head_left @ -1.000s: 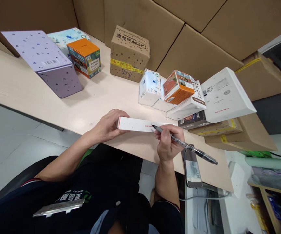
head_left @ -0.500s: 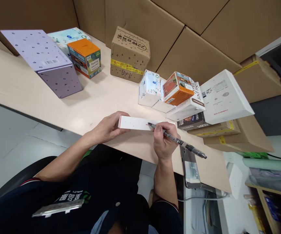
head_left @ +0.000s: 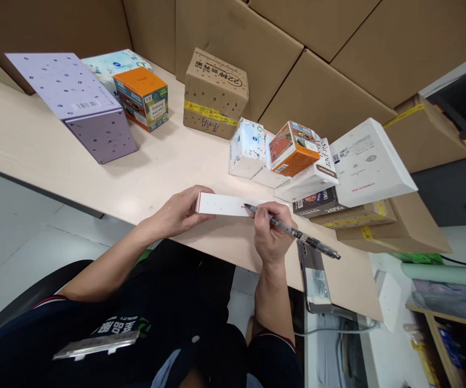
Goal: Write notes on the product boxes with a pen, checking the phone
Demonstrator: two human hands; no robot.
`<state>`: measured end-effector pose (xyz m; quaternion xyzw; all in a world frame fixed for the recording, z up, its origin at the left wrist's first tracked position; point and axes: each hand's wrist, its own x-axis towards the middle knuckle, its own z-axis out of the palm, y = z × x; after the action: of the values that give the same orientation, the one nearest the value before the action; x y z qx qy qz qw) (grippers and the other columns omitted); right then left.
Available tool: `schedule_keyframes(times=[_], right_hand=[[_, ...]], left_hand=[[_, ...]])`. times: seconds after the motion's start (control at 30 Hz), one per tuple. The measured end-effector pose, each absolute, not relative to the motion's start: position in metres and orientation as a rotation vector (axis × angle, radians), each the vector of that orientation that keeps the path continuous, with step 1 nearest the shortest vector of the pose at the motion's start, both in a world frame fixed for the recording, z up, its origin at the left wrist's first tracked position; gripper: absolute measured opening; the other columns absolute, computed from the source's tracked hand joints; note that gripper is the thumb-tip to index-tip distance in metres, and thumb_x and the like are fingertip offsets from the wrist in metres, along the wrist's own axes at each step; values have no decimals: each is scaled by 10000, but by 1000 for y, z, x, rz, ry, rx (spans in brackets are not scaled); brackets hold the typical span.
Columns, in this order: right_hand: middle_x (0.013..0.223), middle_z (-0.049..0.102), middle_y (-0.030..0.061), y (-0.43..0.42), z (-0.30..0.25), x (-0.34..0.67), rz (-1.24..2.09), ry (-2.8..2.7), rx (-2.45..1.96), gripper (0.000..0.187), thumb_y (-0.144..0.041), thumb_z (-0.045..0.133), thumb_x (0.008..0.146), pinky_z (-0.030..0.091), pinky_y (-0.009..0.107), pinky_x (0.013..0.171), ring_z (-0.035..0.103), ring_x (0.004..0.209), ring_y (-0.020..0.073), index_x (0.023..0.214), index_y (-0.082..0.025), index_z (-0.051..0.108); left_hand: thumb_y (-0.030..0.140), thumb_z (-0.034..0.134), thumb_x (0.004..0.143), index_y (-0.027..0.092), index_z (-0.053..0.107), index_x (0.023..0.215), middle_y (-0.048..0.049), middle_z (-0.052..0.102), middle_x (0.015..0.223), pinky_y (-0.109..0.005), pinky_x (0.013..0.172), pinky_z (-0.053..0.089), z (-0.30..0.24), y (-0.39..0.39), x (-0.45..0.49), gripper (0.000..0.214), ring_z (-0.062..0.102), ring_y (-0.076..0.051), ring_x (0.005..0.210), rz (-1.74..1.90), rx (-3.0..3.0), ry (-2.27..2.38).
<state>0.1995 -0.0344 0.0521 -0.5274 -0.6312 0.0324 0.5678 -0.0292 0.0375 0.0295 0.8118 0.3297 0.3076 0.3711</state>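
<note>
A slim white box (head_left: 223, 205) with a red edge lies over the front part of the table, its narrow side facing up. My left hand (head_left: 186, 210) grips its left end between thumb and fingers. In my right hand (head_left: 273, 229) a dark pen (head_left: 306, 240) is pinched, its tip at the small red print on the box. That hand rests against the box's right end and hides part of it. Several small dark marks dot the white side.
A purple box (head_left: 99, 132) and an orange box (head_left: 144, 97) stand at the left back. Behind is a taped carton (head_left: 214, 94). Tissue packs (head_left: 245, 151), another orange box (head_left: 295, 151) and a large white box (head_left: 374, 161) crowd the right. A phone (head_left: 316, 283) lies at the right edge.
The view has shifted very slightly. Both hands keep their holds, and the pen tip stays near the red print with hardly any movement.
</note>
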Motion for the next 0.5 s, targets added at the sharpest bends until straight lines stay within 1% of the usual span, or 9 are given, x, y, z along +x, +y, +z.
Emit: schedule_keyframes(times=[0.07, 0.17, 0.27, 0.33, 0.37, 0.43, 0.47, 0.5], right_hand=[[690, 634, -62, -34, 53, 197, 122, -1422, -1196, 96, -266, 617, 936, 474, 247, 562, 599, 577, 108, 849, -234, 638], [669, 629, -69, -34, 56, 195, 182, -1205, -1101, 105, -274, 589, 956, 438, 222, 483, 554, 496, 91, 862, -235, 615], [655, 598, -87, -36, 57, 204, 92, -956, -1046, 87, -312, 561, 978, 369, 200, 414, 497, 431, 81, 921, -248, 569], [680, 591, -82, -42, 53, 220, -13, -842, -1137, 112, -361, 549, 992, 361, 207, 423, 494, 442, 87, 983, -250, 561], [716, 604, -67, -47, 50, 230, -58, -815, -1239, 143, -382, 545, 996, 379, 220, 445, 504, 461, 92, 1018, -243, 569], [839, 657, -10, -59, 41, 252, -133, -878, -1529, 214, -397, 537, 997, 462, 271, 543, 562, 547, 118, 1081, -214, 607], [932, 687, 35, -65, 36, 262, -166, -985, -1683, 247, -391, 525, 999, 510, 311, 633, 617, 640, 148, 1111, -197, 630], [1034, 702, 82, -70, 32, 270, -183, -1137, -1821, 280, -371, 504, 1003, 538, 354, 742, 666, 784, 193, 1154, -183, 645]], left_hand=[[436, 616, 928, 211, 568, 1207, -65, 686, 1186, -278, 742, 494, 29, 38, -29, 361, 665, -186, 922, 793, 2083, 845], [435, 613, 932, 212, 553, 1209, -62, 683, 1153, -280, 715, 488, 27, 38, -29, 361, 656, -179, 880, 784, 2070, 856], [432, 605, 935, 212, 536, 1209, -66, 674, 1127, -282, 684, 477, 25, 39, -28, 357, 642, -173, 840, 787, 2060, 862], [424, 604, 934, 212, 522, 1214, -64, 664, 1095, -283, 665, 469, 23, 39, -28, 361, 623, -163, 793, 783, 2055, 885], [419, 605, 933, 213, 514, 1222, -60, 659, 1075, -283, 657, 465, 23, 39, -28, 366, 611, -156, 768, 778, 2052, 899], [412, 605, 933, 218, 499, 1239, -49, 648, 1041, -284, 653, 459, 21, 39, -29, 378, 592, -150, 740, 771, 2047, 919], [409, 604, 932, 219, 492, 1244, -43, 643, 1025, -284, 654, 456, 21, 39, -28, 382, 587, -149, 734, 773, 2045, 925], [408, 604, 931, 219, 485, 1249, -38, 638, 1009, -283, 654, 453, 20, 38, -28, 388, 582, -149, 729, 774, 2042, 929]])
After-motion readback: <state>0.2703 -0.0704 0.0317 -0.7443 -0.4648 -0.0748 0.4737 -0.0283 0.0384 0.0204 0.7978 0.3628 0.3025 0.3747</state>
